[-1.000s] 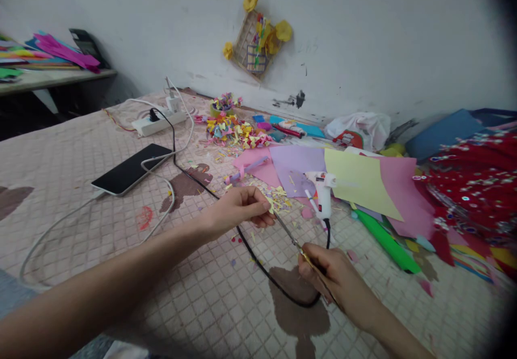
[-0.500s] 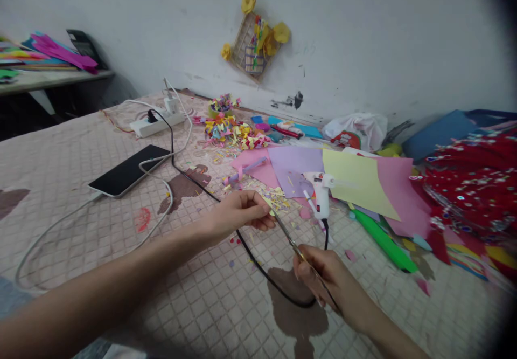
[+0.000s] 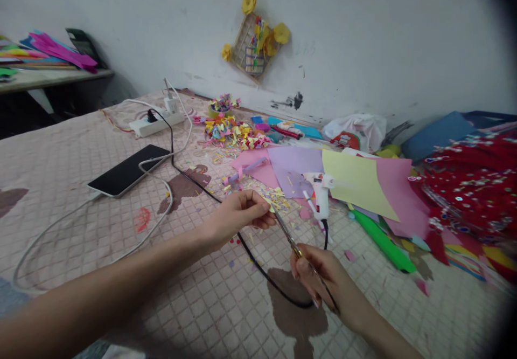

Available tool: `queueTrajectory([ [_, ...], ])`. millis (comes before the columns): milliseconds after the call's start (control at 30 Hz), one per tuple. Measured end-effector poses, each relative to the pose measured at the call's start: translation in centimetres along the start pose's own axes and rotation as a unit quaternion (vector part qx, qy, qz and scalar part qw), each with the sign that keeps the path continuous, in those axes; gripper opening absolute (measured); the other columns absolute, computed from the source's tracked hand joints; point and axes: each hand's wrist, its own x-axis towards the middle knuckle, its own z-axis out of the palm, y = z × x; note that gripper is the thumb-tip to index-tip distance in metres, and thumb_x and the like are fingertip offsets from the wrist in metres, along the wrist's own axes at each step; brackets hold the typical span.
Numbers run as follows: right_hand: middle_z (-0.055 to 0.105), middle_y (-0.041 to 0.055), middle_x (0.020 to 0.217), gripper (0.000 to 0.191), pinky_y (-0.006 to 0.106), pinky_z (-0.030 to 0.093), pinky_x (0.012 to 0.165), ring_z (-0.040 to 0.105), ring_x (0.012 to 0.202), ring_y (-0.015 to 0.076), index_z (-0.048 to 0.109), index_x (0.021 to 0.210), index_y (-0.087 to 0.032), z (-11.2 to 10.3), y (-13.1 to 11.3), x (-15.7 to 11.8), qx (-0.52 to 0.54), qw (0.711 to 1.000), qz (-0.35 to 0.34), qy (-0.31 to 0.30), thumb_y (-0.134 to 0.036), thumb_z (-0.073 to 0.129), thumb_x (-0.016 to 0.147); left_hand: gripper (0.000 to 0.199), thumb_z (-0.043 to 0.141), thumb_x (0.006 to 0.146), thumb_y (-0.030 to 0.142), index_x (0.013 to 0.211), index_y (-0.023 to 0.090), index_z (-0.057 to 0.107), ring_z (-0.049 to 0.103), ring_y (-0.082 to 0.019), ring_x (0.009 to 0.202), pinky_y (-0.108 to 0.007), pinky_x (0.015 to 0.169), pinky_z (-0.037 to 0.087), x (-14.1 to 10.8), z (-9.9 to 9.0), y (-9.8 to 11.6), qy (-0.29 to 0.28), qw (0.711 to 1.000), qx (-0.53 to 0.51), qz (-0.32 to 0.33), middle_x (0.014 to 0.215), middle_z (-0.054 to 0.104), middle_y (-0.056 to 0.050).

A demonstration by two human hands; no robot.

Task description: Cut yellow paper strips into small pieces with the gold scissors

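My right hand (image 3: 317, 275) is closed around a pair of scissors (image 3: 287, 233), whose blades point up and left toward my other hand. My left hand (image 3: 246, 211) pinches a small piece of pale yellow paper (image 3: 270, 205) between thumb and fingertips. The blade tips are right at this paper; whether they have cut into it is too small to see. Beyond the hands lie yellow paper scraps (image 3: 280, 198) and a white glue gun (image 3: 322, 194) with a black cord running under my left forearm.
Sheets of yellow paper (image 3: 355, 178) and purple paper (image 3: 293, 165) lie behind the glue gun. A tablet (image 3: 129, 170) is cabled near a power strip (image 3: 157, 124). Curled paper flowers (image 3: 234, 132) are heaped at the back. Red beaded cloth (image 3: 476, 186) sits at right, beside a green object (image 3: 382, 240).
My right hand and the scissors have shifted very slightly to the left. My left hand stays in nearly the same place, still pinching the paper.
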Motion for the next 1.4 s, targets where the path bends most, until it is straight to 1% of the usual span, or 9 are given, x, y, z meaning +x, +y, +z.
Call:
queueTrajectory([
  [67, 0.033, -0.0071, 0.047, 0.051, 0.021, 0.02, 0.04, 0.029, 0.04, 0.0068, 0.04, 0.062, -0.018, -0.3, 0.0, 0.0, -0.007, 1.0, -0.001, -0.007, -0.067, 0.037, 0.077, 0.018, 0.06, 0.077, 0.027, 0.074, 0.012, 0.05, 0.062, -0.01, 0.062, -0.022, 0.061, 0.047, 0.1, -0.3, 0.2, -0.005, 1.0, 0.008, -0.001, 0.068, 0.066, -0.004],
  [233, 0.031, -0.0082, 0.045, 0.052, 0.021, 0.02, 0.04, 0.027, 0.039, 0.0064, 0.041, 0.062, -0.018, -0.7, 0.1, -0.3, -0.012, 1.0, 0.001, -0.015, -0.068, 0.038, 0.076, 0.018, 0.06, 0.077, 0.027, 0.073, 0.012, 0.051, 0.062, -0.009, 0.058, -0.022, 0.059, 0.048, 0.3, -0.9, 0.7, -0.043, 0.998, 0.036, -0.018, 0.067, 0.067, -0.004],
  [400, 0.032, -0.0087, 0.042, 0.052, 0.021, 0.021, 0.04, 0.026, 0.038, 0.0067, 0.044, 0.064, -0.018, -0.9, 0.1, -0.4, 0.0, 0.999, 0.003, -0.032, -0.068, 0.037, 0.076, 0.017, 0.059, 0.078, 0.025, 0.074, 0.01, 0.052, 0.064, -0.01, 0.062, -0.022, 0.062, 0.05, 0.2, -1.1, 1.3, -0.071, 0.995, 0.066, -0.025, 0.067, 0.067, -0.005],
  [533, 0.032, -0.0088, 0.04, 0.053, 0.021, 0.02, 0.039, 0.025, 0.036, 0.0065, 0.045, 0.066, -0.018, -1.1, 0.0, -0.4, 0.012, 0.999, 0.011, -0.047, -0.069, 0.036, 0.076, 0.015, 0.059, 0.078, 0.024, 0.075, 0.011, 0.051, 0.064, -0.01, 0.063, -0.022, 0.062, 0.05, 0.2, -1.2, 1.5, -0.085, 0.994, 0.067, -0.022, 0.068, 0.068, -0.005],
  [767, 0.032, -0.0089, 0.039, 0.054, 0.021, 0.021, 0.039, 0.025, 0.036, 0.0064, 0.044, 0.064, -0.018, -1.2, -0.2, -0.5, 0.001, 0.999, 0.014, -0.045, -0.07, 0.037, 0.074, 0.017, 0.06, 0.078, 0.025, 0.074, 0.012, 0.05, 0.064, -0.011, 0.063, -0.024, 0.062, 0.05, 0.2, -1.3, 1.4, -0.096, 0.992, 0.073, -0.024, 0.067, 0.068, -0.004],
  [967, 0.032, -0.0085, 0.039, 0.053, 0.02, 0.022, 0.039, 0.027, 0.036, 0.0069, 0.045, 0.064, -0.018, -1.1, -0.4, -0.6, -0.005, 0.999, 0.012, -0.037, -0.069, 0.037, 0.075, 0.017, 0.06, 0.077, 0.025, 0.074, 0.012, 0.051, 0.064, -0.011, 0.062, -0.023, 0.062, 0.05, 0.1, -1.1, 1.5, -0.085, 0.993, 0.071, -0.028, 0.067, 0.068, -0.004],
  [1100, 0.033, -0.0085, 0.041, 0.052, 0.02, 0.023, 0.04, 0.028, 0.037, 0.0069, 0.045, 0.066, -0.018, -0.8, -0.1, -0.6, 0.013, 0.999, 0.013, -0.035, -0.068, 0.037, 0.076, 0.018, 0.06, 0.077, 0.027, 0.073, 0.011, 0.052, 0.063, -0.01, 0.062, -0.023, 0.063, 0.048, 0.2, -0.9, 1.0, -0.067, 0.995, 0.064, -0.021, 0.068, 0.068, -0.004],
  [1233, 0.034, -0.0075, 0.045, 0.05, 0.02, 0.024, 0.039, 0.031, 0.039, 0.0074, 0.046, 0.069, -0.017, -0.4, 0.4, -0.5, 0.003, 1.0, 0.009, -0.028, -0.065, 0.036, 0.079, 0.019, 0.06, 0.077, 0.027, 0.073, 0.012, 0.051, 0.061, -0.009, 0.062, -0.021, 0.061, 0.046, 0.1, -0.4, 0.3, -0.036, 0.999, 0.029, -0.005, 0.069, 0.067, -0.004],
  [1400, 0.033, -0.0069, 0.048, 0.051, 0.021, 0.024, 0.038, 0.031, 0.04, 0.0073, 0.044, 0.064, -0.018, 0.0, 0.1, -0.2, -0.006, 1.0, 0.015, -0.003, -0.067, 0.036, 0.077, 0.019, 0.062, 0.075, 0.027, 0.073, 0.012, 0.05, 0.061, -0.01, 0.062, -0.022, 0.06, 0.045, 0.0, 0.1, -0.1, 0.004, 1.0, 0.002, -0.001, 0.067, 0.066, -0.003],
])
